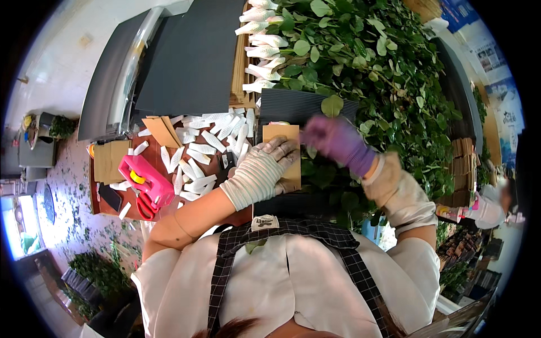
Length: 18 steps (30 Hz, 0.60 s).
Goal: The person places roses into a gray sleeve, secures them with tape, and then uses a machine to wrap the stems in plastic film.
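Note:
My left hand (261, 165), in a cream ribbed glove, grips a brown cardboard piece (280, 130) with its fingers over the front. The cardboard stands against a black corrugated sheet (309, 101). My right hand (335, 143), in a purple glove with a pale sleeve above it, is just right of the cardboard; its curled fingers are smeared by motion, so what they hold is unclear. Leafy green stems (360, 67) fill the right of the bench, and a row of stems with white netted heads (256, 48) lies at the back.
At left, a pink tape dispenser (155, 186), red scissors (145, 208), a dark phone (109, 197) and several white mesh sleeves (197, 147) lie on the red-brown bench (124, 204). Behind are large black sheets (186, 62). A person (487, 208) in white is at the far right.

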Tool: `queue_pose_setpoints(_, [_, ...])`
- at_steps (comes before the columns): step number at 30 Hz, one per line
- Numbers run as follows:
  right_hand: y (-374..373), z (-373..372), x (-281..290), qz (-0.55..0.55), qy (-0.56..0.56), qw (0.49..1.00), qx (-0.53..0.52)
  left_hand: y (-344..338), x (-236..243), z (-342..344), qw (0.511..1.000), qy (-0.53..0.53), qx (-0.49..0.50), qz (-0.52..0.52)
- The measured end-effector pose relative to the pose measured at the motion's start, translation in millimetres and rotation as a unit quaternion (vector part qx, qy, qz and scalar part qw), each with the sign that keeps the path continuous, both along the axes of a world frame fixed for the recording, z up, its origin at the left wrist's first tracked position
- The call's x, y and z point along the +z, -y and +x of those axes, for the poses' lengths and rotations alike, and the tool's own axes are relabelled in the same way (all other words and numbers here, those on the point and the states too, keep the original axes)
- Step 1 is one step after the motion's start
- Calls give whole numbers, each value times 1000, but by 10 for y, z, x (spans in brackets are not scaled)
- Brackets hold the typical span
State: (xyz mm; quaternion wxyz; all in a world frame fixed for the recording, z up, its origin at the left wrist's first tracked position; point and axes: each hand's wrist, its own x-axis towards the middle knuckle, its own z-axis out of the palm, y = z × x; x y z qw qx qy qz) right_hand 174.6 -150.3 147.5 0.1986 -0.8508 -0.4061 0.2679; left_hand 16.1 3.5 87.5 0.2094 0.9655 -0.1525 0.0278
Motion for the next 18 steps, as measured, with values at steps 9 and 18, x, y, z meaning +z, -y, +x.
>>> queue_pose_setpoints(9, [-32, -84, -79, -38, 274, 891, 360, 95, 26, -15, 977, -211, -20, 15])
queue_pose_setpoints(18, [386, -375, -633, 53, 222, 947, 226, -247, 374, 366, 975, 59, -119, -176])
